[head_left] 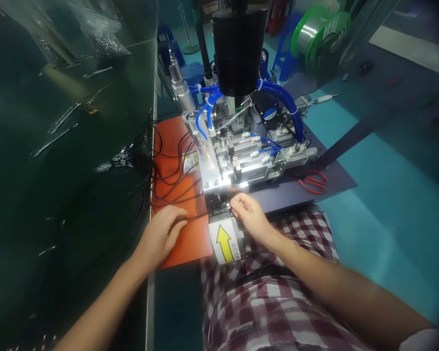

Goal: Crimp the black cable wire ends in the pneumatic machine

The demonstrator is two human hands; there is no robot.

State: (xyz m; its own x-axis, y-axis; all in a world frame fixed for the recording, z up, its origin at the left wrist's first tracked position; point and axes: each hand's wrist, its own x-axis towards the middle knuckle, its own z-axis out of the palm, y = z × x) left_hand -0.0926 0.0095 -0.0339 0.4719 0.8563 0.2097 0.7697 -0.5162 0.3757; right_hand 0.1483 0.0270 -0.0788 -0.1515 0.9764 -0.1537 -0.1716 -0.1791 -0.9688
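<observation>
A thin black cable (204, 213) stretches between my two hands, just above the front end of a machine (241, 168) with metal slides and blue air tubes. My left hand (164, 233) is closed round the cable over an orange sheet (185, 241); its fingertips are partly hidden. At the cable's other end, my right hand (251, 215) pinches a small metal tip (229, 205) beside a toothed black track (218, 211). Below the track is a white plate with a yellow arrow (224, 243).
More black cables (168, 195) spill over the orange sheet from the dark table (95, 234) at left. Their bundled metal ends (122, 158) lie there. Red-handled scissors (314, 182) rest at the machine's right. A dark cylinder (239, 51) hangs above. Behind stands a green wire spool (310, 31).
</observation>
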